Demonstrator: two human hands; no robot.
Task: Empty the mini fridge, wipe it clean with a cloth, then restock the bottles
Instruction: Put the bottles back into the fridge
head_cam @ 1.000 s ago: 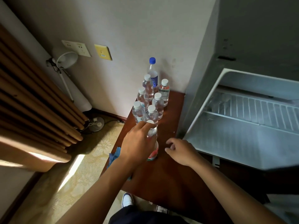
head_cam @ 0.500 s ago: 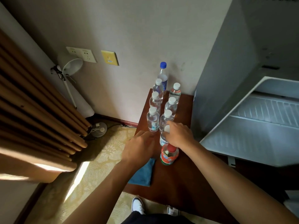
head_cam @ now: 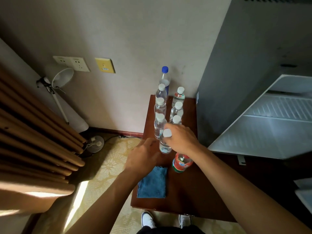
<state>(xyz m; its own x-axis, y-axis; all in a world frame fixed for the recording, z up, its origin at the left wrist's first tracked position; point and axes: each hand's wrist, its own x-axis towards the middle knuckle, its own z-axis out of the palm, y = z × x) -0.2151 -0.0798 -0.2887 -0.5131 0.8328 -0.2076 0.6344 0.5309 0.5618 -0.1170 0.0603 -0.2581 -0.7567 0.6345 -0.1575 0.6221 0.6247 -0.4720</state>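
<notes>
Dark wooden table [head_cam: 184, 191] — right hand [head_cam: 181, 139] grip around white-capped bottle [head_cam: 165, 142], left hand [head_cam: 143, 157] loose, empty.

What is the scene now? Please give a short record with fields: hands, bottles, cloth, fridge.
right hand: right hand grips the white-capped bottle near its top
left hand: left hand holds nothing, fingers relaxed, beside that bottle
other bottles: six white-capped ones in two rows behind; blue-capped bottle at the wall; red-labelled bottle nearest the cloth
cloth: blue cloth flat on the wooden table, untouched
fridge: mini fridge open, no bottles visible inside
</notes>
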